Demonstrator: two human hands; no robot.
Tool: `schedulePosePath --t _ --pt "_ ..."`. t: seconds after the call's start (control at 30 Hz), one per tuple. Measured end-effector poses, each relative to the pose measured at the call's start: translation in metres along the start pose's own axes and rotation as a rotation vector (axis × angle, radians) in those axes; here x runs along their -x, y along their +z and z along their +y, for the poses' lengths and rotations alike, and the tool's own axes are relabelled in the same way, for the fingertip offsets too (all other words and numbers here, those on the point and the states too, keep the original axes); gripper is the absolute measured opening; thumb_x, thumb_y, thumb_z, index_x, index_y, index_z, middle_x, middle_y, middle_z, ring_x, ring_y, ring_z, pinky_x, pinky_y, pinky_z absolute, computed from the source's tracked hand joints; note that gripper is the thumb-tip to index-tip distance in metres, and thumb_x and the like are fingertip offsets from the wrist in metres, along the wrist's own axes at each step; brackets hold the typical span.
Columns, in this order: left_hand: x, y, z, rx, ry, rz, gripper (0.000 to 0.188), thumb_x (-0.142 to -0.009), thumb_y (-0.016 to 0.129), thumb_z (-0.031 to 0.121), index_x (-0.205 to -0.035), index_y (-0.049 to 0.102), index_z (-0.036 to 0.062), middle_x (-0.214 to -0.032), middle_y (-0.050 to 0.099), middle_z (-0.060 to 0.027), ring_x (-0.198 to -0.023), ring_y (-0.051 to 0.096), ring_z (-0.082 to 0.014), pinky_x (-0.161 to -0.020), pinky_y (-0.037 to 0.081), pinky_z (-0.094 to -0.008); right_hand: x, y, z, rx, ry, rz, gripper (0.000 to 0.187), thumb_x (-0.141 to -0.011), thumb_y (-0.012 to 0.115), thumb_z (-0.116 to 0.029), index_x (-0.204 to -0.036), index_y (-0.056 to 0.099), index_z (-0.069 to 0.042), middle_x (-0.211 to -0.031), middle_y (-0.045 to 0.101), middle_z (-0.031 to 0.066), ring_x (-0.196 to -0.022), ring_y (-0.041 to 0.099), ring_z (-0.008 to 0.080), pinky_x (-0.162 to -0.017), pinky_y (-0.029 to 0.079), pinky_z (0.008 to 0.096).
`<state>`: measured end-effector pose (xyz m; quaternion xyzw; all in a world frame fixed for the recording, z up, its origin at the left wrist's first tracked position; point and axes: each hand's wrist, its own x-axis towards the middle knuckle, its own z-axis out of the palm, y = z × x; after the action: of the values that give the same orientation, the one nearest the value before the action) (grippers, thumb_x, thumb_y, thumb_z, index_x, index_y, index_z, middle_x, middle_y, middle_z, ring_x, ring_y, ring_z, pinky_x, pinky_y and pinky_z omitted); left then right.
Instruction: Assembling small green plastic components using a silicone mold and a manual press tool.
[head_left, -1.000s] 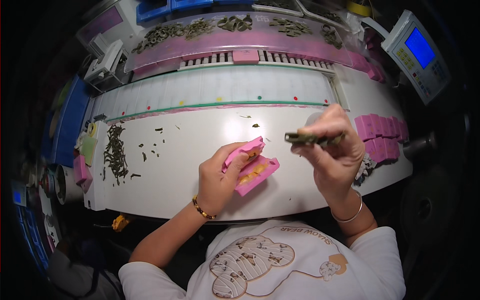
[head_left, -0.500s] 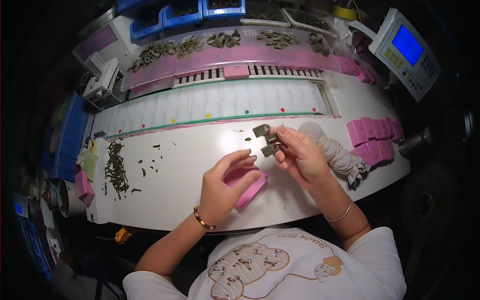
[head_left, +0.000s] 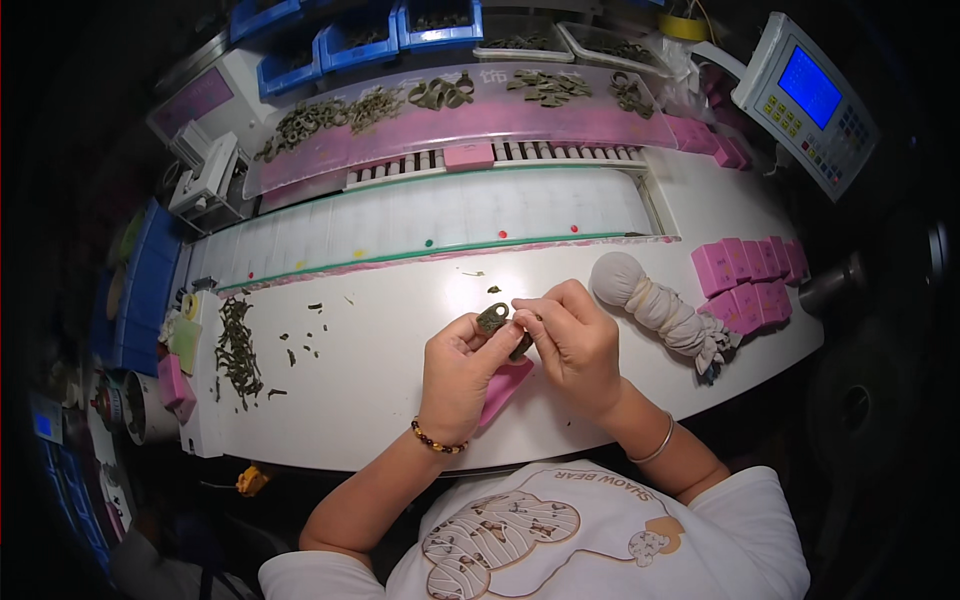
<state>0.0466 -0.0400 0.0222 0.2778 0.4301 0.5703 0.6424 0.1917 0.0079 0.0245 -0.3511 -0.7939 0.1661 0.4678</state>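
Note:
A dark green wax-like piece (head_left: 491, 320) with a round hole in its tab is held between my two hands, above the near part of the white table. My left hand (head_left: 460, 372) pinches it between thumb and fingers. A second dark tab shows just below the left thumb. The fingers of my right hand (head_left: 578, 345) are closed on the right side of the same piece, which they partly hide. Under my hands lies a pink block (head_left: 505, 392), mostly covered by the left hand. A tied white cloth bundle (head_left: 650, 305) rests right of my right hand.
Dark green scraps (head_left: 238, 355) lie at the left. Beyond them runs a white conveyor belt (head_left: 400, 220) with coloured dots. Green pieces (head_left: 440, 92) sit on a clear shelf behind it. Pink blocks (head_left: 745, 275) are stacked at the right, below a keypad panel (head_left: 808, 100).
My right hand has brought the dark green piece down and left to my left hand, which has come off the pink block and grips the piece too. The belt's dots have shifted left.

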Motion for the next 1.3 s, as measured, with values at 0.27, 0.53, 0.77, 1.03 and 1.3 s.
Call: schedulePosePath --t 0.27,0.53,0.77,1.03,1.3 --pt "0.003 0.007 0.009 -0.075 0.038 0.049 0.011 -0.095 0.063 0.006 -0.102 0.062 -0.0024 -0.096 0.067 -0.0074 -0.084 0.065 -0.0114 -0.077 0.055 -0.0267 -0.012 -0.007 0.003 0.389 -0.149 0.112 0.01 -0.081 0.074 -0.01 -0.089 0.069 -0.006 -0.079 0.057 0.005 -0.056 0.058 0.0222 -0.05 0.046 0.0336" --pt "-0.003 -0.001 0.005 -0.545 0.418 0.169 0.011 -0.088 0.07 0.003 -0.093 0.061 0.0002 -0.086 0.07 -0.0049 -0.075 0.066 -0.0092 -0.067 0.054 -0.0256 -0.013 -0.038 0.027 0.284 0.171 -0.14 0.013 -0.08 0.072 -0.003 -0.092 0.069 -0.006 -0.087 0.061 0.0076 -0.073 0.063 0.027 -0.065 0.05 0.0388" --pt "-0.005 -0.007 0.011 -0.896 0.776 0.059 0.017 -0.081 0.069 -0.005 -0.096 0.061 0.0003 -0.089 0.067 -0.0106 -0.076 0.067 -0.0183 -0.07 0.055 -0.0292 -0.019 -0.044 0.016 0.048 0.149 -0.214 0.014 -0.084 0.07 -0.004 -0.098 0.069 -0.004 -0.088 0.066 0.007 -0.074 0.064 0.0202 -0.066 0.05 0.0337" --pt "-0.006 -0.004 0.014 -1.138 0.994 0.057 0.019 -0.076 0.072 -0.002 -0.093 0.065 0.0035 -0.088 0.059 -0.0083 -0.072 0.061 -0.0228 -0.058 0.05 -0.0334 -0.012 -0.033 0.013 -0.771 0.75 -0.345 0.024 -0.101 0.058 -0.024 -0.107 0.068 -0.003 -0.09 0.068 0.0033 -0.075 0.062 0.0069 -0.062 0.049 0.0204" --pt "-0.003 -0.005 0.015 -1.201 1.061 0.037 0.027 -0.074 0.075 -0.007 -0.098 0.07 0.0045 -0.087 0.057 -0.0076 -0.068 0.061 -0.019 -0.054 0.049 -0.0299 -0.009 -0.029 0.02 -1.015 0.985 -0.403 0.025 -0.102 0.057 -0.024 -0.107 0.066 -0.002 -0.088 0.066 0.0048 -0.069 0.063 0.0079 -0.055 0.05 0.0177"
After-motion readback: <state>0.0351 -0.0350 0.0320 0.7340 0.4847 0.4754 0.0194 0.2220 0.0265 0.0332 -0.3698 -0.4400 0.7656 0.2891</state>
